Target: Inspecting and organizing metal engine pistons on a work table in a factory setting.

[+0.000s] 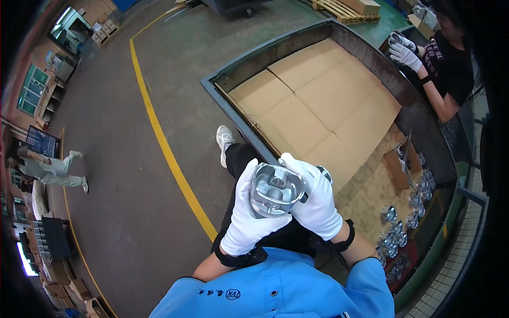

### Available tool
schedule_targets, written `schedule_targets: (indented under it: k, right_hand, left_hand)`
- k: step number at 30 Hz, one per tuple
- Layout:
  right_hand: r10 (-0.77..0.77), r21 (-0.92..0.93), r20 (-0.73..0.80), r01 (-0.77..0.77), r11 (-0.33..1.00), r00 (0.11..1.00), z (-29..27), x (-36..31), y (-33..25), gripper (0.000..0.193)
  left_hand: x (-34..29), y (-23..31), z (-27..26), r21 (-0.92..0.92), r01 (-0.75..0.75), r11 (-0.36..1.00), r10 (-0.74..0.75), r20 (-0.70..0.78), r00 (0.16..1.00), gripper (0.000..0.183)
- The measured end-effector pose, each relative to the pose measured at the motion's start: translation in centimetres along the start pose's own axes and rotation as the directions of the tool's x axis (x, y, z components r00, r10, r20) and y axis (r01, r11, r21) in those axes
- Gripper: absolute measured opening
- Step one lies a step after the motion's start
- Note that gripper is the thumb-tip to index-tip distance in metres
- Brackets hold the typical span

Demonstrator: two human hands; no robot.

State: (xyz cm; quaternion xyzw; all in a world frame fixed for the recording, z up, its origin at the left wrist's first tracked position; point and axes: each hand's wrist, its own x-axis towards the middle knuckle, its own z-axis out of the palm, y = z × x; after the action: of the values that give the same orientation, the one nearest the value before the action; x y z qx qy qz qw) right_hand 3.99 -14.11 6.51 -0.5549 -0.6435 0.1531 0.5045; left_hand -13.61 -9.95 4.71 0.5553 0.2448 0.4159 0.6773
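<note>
A shiny metal piston is held just below the centre of the frame, cupped by the gloved left hand, whose grip is curled closed about its left side and underside. The piston's right edge is met by the gloved right hand; how far that grip is closed cannot be told, nor whether the second metal part glimpsed behind it is held. At lower right, similar parts are gathered near an open carton inside a metal bin.

Left hand and right hand curl close together
</note>
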Motion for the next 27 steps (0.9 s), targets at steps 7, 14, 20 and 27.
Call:
schedule_targets:
  k: [7, 14, 20, 27]
  right_hand:
    - [-0.033, -0.063, -0.055, 0.029, 0.998, 0.998, 0.3, 0.2, -1.1, 0.08]
    - [-0.066, -0.132, -0.067, 0.057, 0.99, 0.996, -0.1, -0.7, -0.9, 0.068]
    - [0.207, 0.434, 0.034, -0.201, 0.878, 0.978, 0.7, -2.0, 0.8, 0.053]
    - [0.12, 0.519, 0.059, -0.134, 0.844, 0.991, 1.2, -2.5, 0.1, 0.051]
  left_hand:
    - [0.3, 0.3, 0.6, 0.026, -0.071, 0.997, 0.072, -0.059, 0.996, 0.115]
    - [1.0, 0.9, 0.4, 0.368, -0.071, 0.927, 0.095, -0.048, 0.994, 0.097]
    - [1.8, 0.3, -1.0, 0.019, 0.0, 1.0, 0.001, -0.06, 0.998, 0.088]
    - [1.5, -0.1, -2.8, -0.164, 0.198, 0.966, -0.18, 0.12, 0.976, 0.07]
